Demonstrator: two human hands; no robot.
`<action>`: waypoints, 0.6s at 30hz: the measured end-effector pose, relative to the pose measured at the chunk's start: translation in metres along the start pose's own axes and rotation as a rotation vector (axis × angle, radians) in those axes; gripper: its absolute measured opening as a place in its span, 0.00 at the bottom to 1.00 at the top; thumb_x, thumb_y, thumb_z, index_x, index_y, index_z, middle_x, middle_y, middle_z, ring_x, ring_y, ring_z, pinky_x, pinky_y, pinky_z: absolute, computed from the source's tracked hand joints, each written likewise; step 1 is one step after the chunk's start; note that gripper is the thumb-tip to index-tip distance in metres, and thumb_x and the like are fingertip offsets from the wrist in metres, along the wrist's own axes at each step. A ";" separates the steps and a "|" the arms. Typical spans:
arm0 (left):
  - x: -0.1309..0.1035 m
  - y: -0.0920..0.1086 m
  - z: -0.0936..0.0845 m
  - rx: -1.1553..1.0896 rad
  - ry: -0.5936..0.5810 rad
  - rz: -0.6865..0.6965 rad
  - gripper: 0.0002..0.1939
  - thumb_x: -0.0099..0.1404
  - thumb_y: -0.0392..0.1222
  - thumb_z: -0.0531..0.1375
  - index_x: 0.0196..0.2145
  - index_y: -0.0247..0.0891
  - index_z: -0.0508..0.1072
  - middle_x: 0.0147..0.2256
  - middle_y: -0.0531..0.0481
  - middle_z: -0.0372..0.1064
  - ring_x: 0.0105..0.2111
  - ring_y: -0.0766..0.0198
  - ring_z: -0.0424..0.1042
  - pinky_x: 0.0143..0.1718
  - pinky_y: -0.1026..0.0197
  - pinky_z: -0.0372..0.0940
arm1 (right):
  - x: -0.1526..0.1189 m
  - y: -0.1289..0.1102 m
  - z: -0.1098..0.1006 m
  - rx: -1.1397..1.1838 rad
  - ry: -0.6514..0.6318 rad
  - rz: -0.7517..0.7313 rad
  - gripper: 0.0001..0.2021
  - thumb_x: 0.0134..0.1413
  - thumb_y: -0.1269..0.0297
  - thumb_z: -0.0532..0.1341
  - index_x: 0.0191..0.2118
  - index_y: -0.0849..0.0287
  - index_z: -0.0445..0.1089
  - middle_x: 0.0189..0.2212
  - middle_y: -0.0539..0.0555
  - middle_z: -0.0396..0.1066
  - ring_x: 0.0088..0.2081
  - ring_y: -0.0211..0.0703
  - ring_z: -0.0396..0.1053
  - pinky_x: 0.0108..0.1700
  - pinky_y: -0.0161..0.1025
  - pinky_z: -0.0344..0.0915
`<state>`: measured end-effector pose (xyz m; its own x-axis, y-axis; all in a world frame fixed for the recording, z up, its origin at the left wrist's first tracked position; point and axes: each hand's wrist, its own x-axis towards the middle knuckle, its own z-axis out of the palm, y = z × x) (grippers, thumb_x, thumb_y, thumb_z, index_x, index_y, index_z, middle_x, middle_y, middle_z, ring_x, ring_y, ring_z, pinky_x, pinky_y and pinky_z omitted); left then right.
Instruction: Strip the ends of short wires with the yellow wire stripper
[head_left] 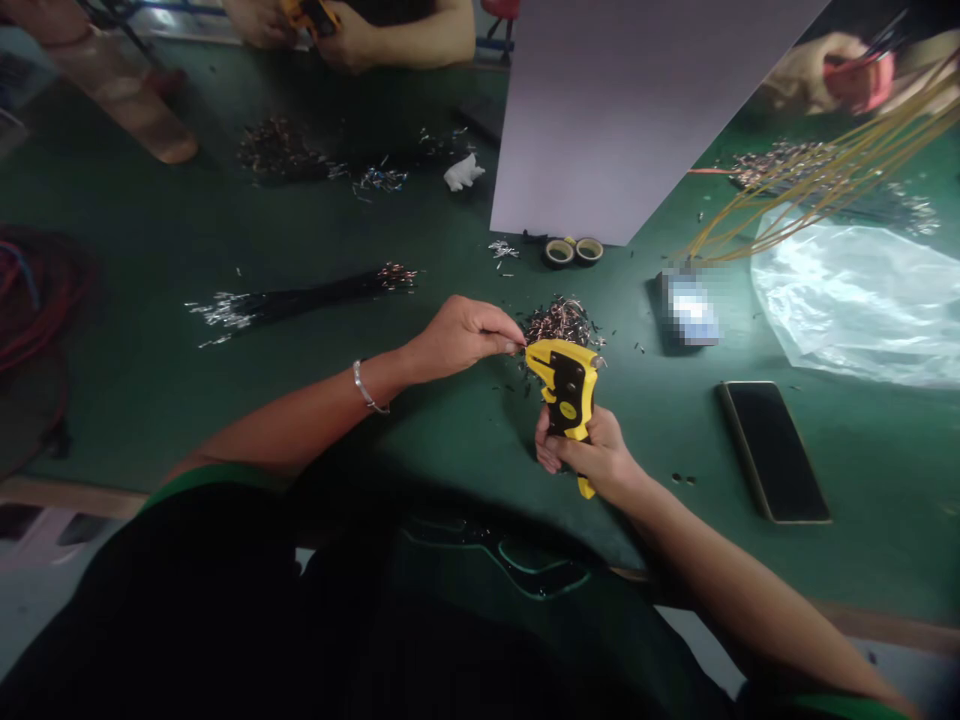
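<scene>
My right hand (pixel 589 450) is wrapped round the handles of a yellow and black wire stripper (pixel 564 385), whose jaws point up and to the left. Thumb and fingertips pinched together, my left hand (pixel 469 338) is at the mouth of the tool; what it pinches is too small to make out. Just behind the stripper lies a heap of short copper-coloured and black wire scraps (pixel 559 318). To the left of my left hand a bundle of black wires (pixel 300 295) rests on the green table (pixel 420 450), with silvery ends on one side and coppery ends on the other.
Two tape rolls (pixel 574 252) stand before a pale upright board (pixel 592 120). A phone (pixel 776 450), a pixelated box (pixel 686 308), a clear plastic bag (pixel 855 300) and yellow wires (pixel 817 190) are at right. Red cable coils (pixel 45 310) lie left. Co-workers' hands (pixel 341 35) show across the table.
</scene>
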<state>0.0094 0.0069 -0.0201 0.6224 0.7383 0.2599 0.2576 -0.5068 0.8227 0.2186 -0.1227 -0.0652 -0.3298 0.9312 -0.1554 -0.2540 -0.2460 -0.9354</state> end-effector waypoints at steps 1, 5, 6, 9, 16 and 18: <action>0.000 0.000 0.000 -0.004 -0.001 -0.004 0.06 0.59 0.33 0.63 0.32 0.39 0.82 0.31 0.50 0.79 0.31 0.67 0.77 0.35 0.67 0.69 | 0.000 0.000 0.000 0.002 0.008 0.005 0.06 0.47 0.72 0.64 0.32 0.60 0.67 0.19 0.45 0.65 0.18 0.34 0.62 0.21 0.36 0.62; 0.002 -0.006 0.001 -0.001 0.002 -0.008 0.06 0.59 0.32 0.64 0.32 0.39 0.82 0.30 0.50 0.79 0.30 0.67 0.76 0.34 0.67 0.69 | 0.004 0.000 0.003 -0.006 0.042 0.018 0.07 0.44 0.73 0.63 0.31 0.60 0.66 0.16 0.44 0.64 0.15 0.34 0.60 0.18 0.35 0.60; 0.003 -0.008 0.001 0.003 0.006 -0.006 0.06 0.58 0.32 0.64 0.32 0.38 0.82 0.30 0.50 0.79 0.30 0.67 0.76 0.34 0.67 0.68 | 0.005 0.000 0.004 -0.011 0.048 0.022 0.07 0.43 0.73 0.63 0.31 0.60 0.66 0.15 0.43 0.63 0.14 0.33 0.60 0.17 0.34 0.59; 0.004 -0.013 0.001 0.004 0.009 -0.007 0.06 0.57 0.31 0.64 0.31 0.37 0.82 0.29 0.49 0.79 0.30 0.67 0.76 0.34 0.67 0.68 | 0.008 0.001 0.004 -0.006 0.059 0.038 0.07 0.44 0.73 0.62 0.30 0.59 0.65 0.12 0.42 0.62 0.13 0.33 0.58 0.16 0.33 0.56; 0.002 -0.011 -0.001 0.058 0.038 0.008 0.05 0.58 0.34 0.65 0.31 0.39 0.82 0.30 0.49 0.79 0.30 0.66 0.76 0.35 0.66 0.69 | 0.007 0.003 -0.001 0.081 0.020 -0.008 0.07 0.46 0.72 0.65 0.33 0.59 0.66 0.16 0.44 0.63 0.16 0.34 0.60 0.18 0.35 0.60; 0.001 -0.009 -0.001 0.056 0.038 0.027 0.05 0.59 0.34 0.64 0.31 0.38 0.82 0.30 0.49 0.79 0.30 0.67 0.76 0.35 0.66 0.68 | 0.007 0.000 -0.002 0.077 0.048 -0.021 0.07 0.46 0.72 0.65 0.32 0.59 0.67 0.17 0.44 0.63 0.17 0.34 0.60 0.19 0.36 0.61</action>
<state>0.0071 0.0129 -0.0271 0.6012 0.7398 0.3019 0.2823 -0.5501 0.7859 0.2183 -0.1158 -0.0673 -0.2803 0.9477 -0.1524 -0.3304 -0.2443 -0.9117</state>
